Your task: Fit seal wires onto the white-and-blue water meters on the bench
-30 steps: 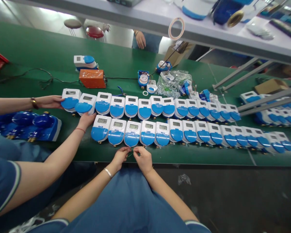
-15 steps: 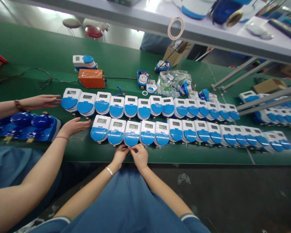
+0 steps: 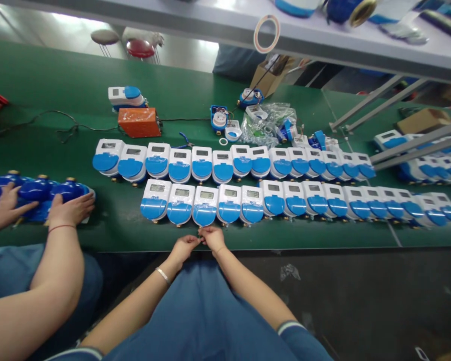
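Observation:
My left hand (image 3: 185, 247) and my right hand (image 3: 212, 237) meet at the front edge of the green bench. The fingers of both are pinched together, and whatever is between them is too small to make out. Just beyond them stands a white and blue water meter (image 3: 204, 206) with a small display, in the front row. A second meter (image 3: 181, 205) is to its left and another meter (image 3: 229, 204) to its right. Behind runs a back row of similar meters (image 3: 202, 164).
At the left, a co-worker's hands (image 3: 69, 209) rest on blue meter bodies (image 3: 37, 190). An orange box (image 3: 139, 123) with a cable, blue pliers (image 3: 184, 140), opened meters (image 3: 220, 119) and plastic bags (image 3: 261, 125) lie behind the rows. A shelf (image 3: 210, 22) overhangs the bench.
The co-worker's hands have moved left from the ends of the meter rows onto the blue meter bodies. My hands have drawn slightly back from the meter, fingers still pinched together.

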`<state>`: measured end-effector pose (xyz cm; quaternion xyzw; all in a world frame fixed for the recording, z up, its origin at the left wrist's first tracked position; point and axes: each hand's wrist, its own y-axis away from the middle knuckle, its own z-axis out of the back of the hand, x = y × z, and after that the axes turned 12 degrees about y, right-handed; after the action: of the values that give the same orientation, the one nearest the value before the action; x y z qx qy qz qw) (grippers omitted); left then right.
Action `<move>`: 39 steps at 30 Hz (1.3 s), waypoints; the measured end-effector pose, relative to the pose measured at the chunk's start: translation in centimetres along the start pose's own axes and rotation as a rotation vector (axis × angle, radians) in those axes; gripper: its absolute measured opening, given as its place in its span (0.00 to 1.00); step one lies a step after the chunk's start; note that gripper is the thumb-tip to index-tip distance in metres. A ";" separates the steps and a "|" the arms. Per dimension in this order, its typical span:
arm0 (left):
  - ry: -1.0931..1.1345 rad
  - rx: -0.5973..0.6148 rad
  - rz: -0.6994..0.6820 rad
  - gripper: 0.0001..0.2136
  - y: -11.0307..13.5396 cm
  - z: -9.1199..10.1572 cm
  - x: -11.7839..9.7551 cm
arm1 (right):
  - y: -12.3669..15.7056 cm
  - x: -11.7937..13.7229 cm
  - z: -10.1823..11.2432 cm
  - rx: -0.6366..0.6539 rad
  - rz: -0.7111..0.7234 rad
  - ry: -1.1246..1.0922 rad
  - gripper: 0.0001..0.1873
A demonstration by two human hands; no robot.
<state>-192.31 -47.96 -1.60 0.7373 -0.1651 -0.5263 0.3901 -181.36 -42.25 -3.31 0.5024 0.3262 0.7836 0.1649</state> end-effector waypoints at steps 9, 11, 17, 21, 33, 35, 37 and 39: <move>0.445 0.065 0.146 0.04 0.2 1.4 -1.4 | 0.8 -5.3 5.8 0.092 0.058 0.298 0.05; 0.520 0.084 0.196 0.05 0.1 1.2 -1.4 | 1.6 -4.7 6.0 0.167 -0.084 0.042 0.05; 0.672 0.087 0.349 0.07 0.5 1.2 -0.5 | 3.7 -1.1 5.0 0.266 -0.229 -0.501 0.10; 0.741 0.103 0.368 0.07 0.8 1.3 -0.4 | 3.9 -0.4 4.1 0.136 -0.149 -0.534 0.14; 0.793 -0.075 0.387 0.04 1.0 1.3 0.1 | 3.8 -1.8 3.6 -0.057 0.194 -0.201 0.10; 0.785 -0.064 0.375 0.04 0.9 1.4 0.2 | 3.8 -1.8 3.5 -0.083 0.216 -0.174 0.09; 0.780 -0.045 0.360 0.05 0.8 1.5 0.4 | 3.9 -1.7 3.5 -0.109 0.237 -0.152 0.09; 0.778 -0.028 0.342 0.05 0.7 1.6 0.7 | 3.9 -1.6 3.5 -0.129 0.255 -0.125 0.09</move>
<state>-193.43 -49.48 -1.78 0.8375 -0.1182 -0.1386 0.5151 -177.29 -44.82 -0.82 0.5758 0.1980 0.7848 0.1160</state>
